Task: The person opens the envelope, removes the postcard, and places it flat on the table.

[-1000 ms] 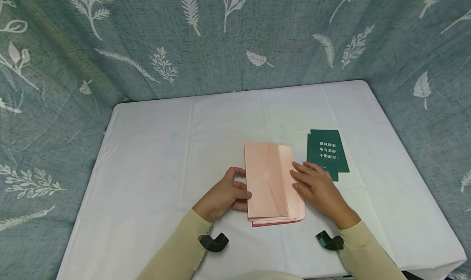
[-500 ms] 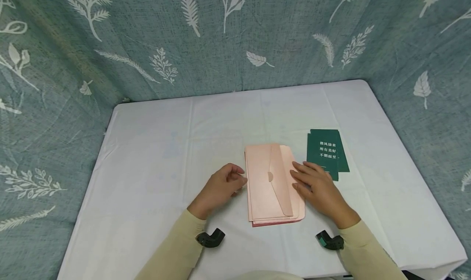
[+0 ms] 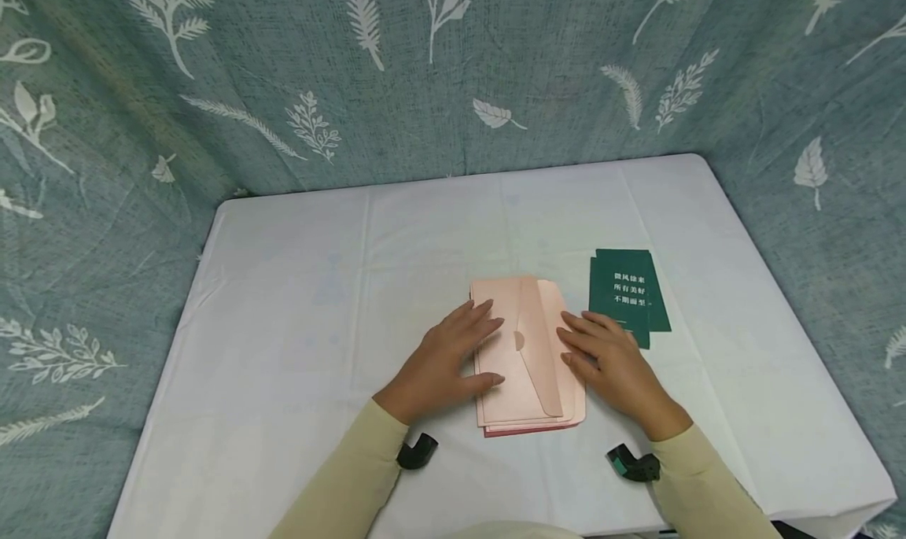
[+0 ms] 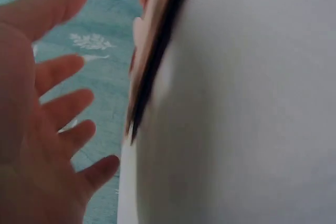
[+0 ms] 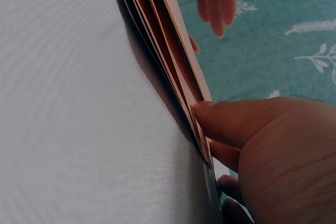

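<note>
A pile of pink envelopes point(image 3: 500, 374) lies on the table, the top one with its pointed flap and a small round tab point(image 3: 520, 341) facing up. Over the pile's left side hovers my left hand point(image 3: 447, 358), fingers spread; the left wrist view shows a gap between its fingers point(image 4: 71, 106) and the stack point(image 4: 152, 51). My right hand point(image 3: 614, 366) rests along the right edge, fingertips on the envelopes. Seen from the right wrist, the thumb point(image 5: 231, 121) touches the side of the layered pile point(image 5: 170, 40), where a darker red envelope shows at the bottom in the head view.
Two dark green cards point(image 3: 620, 287), overlapping, with white printed characters, lie just beyond my right hand. A white cloth covers the table point(image 3: 304, 287). Blue-green curtains point(image 3: 410, 130) with white leaf patterns hang behind it and at both sides.
The top envelope has been lowered flat onto the pile and let go. My left hand drew back to the left, then moved over the pile with fingers spread. The right hand stayed put.
</note>
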`<state>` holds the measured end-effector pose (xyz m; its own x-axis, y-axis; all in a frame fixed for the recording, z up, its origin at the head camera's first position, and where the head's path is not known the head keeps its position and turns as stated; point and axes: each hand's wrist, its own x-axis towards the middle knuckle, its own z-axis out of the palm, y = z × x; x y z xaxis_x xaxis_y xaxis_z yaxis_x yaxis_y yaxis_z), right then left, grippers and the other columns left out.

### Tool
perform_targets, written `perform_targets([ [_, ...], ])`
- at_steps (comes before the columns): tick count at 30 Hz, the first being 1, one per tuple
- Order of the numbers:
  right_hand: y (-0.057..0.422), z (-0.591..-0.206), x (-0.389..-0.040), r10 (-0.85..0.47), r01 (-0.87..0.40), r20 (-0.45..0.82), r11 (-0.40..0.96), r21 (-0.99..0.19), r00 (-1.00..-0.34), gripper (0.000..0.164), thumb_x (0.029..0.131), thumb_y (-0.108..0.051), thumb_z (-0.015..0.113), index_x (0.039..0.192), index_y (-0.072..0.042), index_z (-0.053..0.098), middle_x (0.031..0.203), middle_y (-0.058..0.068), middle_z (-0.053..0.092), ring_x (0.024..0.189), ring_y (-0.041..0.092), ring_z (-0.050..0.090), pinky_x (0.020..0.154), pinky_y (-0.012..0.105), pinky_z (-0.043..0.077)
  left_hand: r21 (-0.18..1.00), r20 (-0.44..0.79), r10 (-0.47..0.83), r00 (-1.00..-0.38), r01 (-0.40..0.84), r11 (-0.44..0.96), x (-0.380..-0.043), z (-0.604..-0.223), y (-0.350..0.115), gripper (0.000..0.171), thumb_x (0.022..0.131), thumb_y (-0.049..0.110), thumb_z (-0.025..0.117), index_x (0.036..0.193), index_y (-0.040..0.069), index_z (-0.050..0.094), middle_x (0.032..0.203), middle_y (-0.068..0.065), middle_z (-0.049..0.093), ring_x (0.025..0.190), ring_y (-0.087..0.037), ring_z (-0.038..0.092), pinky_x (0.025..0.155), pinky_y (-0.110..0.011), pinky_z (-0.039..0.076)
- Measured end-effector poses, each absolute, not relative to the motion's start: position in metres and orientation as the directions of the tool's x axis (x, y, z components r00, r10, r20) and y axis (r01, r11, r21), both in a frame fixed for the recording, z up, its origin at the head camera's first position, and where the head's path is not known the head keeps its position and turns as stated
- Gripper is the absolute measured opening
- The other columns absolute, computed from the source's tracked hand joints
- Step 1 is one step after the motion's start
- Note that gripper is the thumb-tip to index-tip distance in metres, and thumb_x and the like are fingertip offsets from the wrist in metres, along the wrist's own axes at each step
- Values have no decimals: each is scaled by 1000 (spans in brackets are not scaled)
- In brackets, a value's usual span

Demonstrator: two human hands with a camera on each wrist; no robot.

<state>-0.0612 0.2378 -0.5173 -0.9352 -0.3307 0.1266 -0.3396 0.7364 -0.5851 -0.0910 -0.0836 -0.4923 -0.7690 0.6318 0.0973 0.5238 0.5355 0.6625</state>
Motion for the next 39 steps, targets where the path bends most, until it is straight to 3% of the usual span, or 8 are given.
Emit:
perform_targets([
  [6,236,-518,-60,-331,-357,155,737,-574,-931,42,101,-11,79,141,-2,72,159,13,57,147,43,44,107,70,36,611,-98,713,-695,523,594,-91,-503,-85,103,92,57,84,173,20,33,181,1,9,165,-21,-3,128,-53,14],
  [14,231,-514,-58,-319,-345,147,754,-560,-936,42,101,-10,78,141,0,72,158,15,57,148,41,45,116,66,36,580,-154,737,-658,543,607,-91,-504,-84,106,94,56,83,174,14,27,182,-5,2,165,-28,-7,128,-55,7],
  [22,205,-509,-57,-331,-427,277,775,-466,-902,43,96,-6,80,137,2,73,157,19,57,148,43,47,117,64,38,572,-156,745,-648,556,604,-91,-504,-84,105,95,57,81,174,12,26,182,-6,2,165,-29,-8,128,-57,7],
  [26,189,-512,-54,-382,-420,184,749,-513,-905,64,100,-21,80,153,6,57,165,20,47,154,39,40,121,59,34,569,-159,744,-648,556,606,-91,-504,-84,106,95,57,81,174,12,26,182,-6,1,165,-29,-8,128,-57,7],
  [30,182,-519,-52,-455,-416,42,769,-484,-890,86,102,-37,77,164,9,37,174,22,29,161,40,26,125,55,26,568,-161,743,-650,554,608,-91,-504,-84,106,95,56,81,174,11,26,182,-6,1,165,-30,-8,128,-57,7],
  [39,182,-519,-50,-459,-412,31,764,-496,-888,80,104,-33,72,163,9,38,175,21,28,162,39,23,126,56,23,566,-168,739,-652,550,614,-91,-503,-84,107,95,57,81,174,12,26,182,-6,1,165,-29,-8,128,-56,6],
])
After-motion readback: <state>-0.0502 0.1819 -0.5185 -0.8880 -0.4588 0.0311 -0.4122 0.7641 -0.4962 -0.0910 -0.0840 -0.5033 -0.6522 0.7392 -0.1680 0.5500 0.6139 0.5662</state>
